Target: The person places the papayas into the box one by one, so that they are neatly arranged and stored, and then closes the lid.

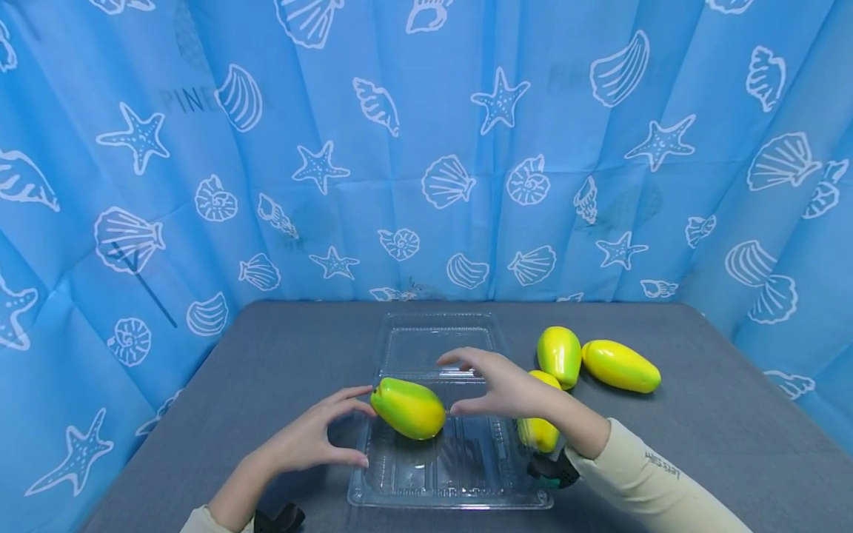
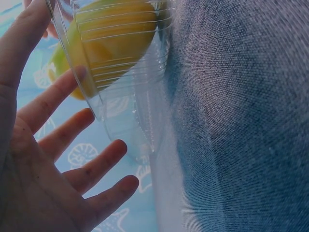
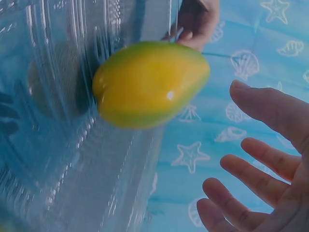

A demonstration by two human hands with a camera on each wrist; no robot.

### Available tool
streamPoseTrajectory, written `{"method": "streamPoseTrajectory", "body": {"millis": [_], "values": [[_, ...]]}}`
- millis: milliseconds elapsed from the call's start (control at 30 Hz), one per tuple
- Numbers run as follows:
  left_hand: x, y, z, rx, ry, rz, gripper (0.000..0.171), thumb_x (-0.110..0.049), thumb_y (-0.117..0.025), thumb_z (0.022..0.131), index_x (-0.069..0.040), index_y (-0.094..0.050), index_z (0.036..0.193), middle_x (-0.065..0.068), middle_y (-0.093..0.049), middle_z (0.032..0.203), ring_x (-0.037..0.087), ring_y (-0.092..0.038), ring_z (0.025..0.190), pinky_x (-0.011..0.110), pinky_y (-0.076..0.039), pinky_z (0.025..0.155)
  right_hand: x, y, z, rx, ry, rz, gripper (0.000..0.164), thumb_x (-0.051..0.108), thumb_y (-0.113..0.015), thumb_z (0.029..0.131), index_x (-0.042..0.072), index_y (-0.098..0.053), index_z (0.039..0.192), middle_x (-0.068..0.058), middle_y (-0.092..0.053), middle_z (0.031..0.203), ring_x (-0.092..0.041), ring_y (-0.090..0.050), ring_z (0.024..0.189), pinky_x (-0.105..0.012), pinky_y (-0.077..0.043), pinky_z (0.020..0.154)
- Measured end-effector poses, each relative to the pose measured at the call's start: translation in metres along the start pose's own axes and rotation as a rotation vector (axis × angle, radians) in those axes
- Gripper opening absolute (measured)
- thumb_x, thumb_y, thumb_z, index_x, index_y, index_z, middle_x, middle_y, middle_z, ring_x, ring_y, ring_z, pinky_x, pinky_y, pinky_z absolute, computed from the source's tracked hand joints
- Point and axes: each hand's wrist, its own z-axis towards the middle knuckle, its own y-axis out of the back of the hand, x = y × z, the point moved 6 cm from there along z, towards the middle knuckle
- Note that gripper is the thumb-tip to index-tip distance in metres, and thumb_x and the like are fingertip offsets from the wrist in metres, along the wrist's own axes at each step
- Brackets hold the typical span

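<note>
A yellow-green papaya [image 1: 409, 411] is at the left part of a clear plastic clamshell box [image 1: 453, 502]; whether it rests on the bottom cannot be told. My left hand [image 1: 308, 435] is at its left, fingers spread, fingertips close to the stem end; contact is unclear. In the left wrist view the papaya [image 2: 118, 41] shows through the ribbed clear wall. To its right, my right hand [image 1: 509, 389] hovers over the box with fingers loosely bent and nothing in them. A gap separates the right fingers from the papaya [image 3: 149, 87] in the right wrist view.
The box's lid [image 1: 436, 340] lies folded back behind it. Right of the box are three more papayas: one upright-looking [image 1: 560, 357], one lying sideways [image 1: 621, 366], and one [image 1: 541, 433] partly behind my right forearm. A grey cloth [image 1: 286, 355] covers the table; a blue curtain hangs behind.
</note>
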Motion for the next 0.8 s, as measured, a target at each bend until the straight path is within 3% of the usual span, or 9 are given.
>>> {"method": "streamPoseTrajectory", "body": {"millis": [800], "values": [[0.002,0.0,0.0,0.0,0.0,0.002,0.048,-0.035,-0.074,0.078,-0.016,-0.058,0.119,0.012,-0.033,0.15,0.042,-0.031,0.136,0.068,-0.03,0.101,-0.043,0.043,-0.058,-0.201,-0.132,0.012,0.043,0.025,-0.068,0.085,0.006,-0.055,0.122,-0.014,-0.06,0.122,-0.036,-0.056,0.112,-0.054,-0.047,0.093]]}}
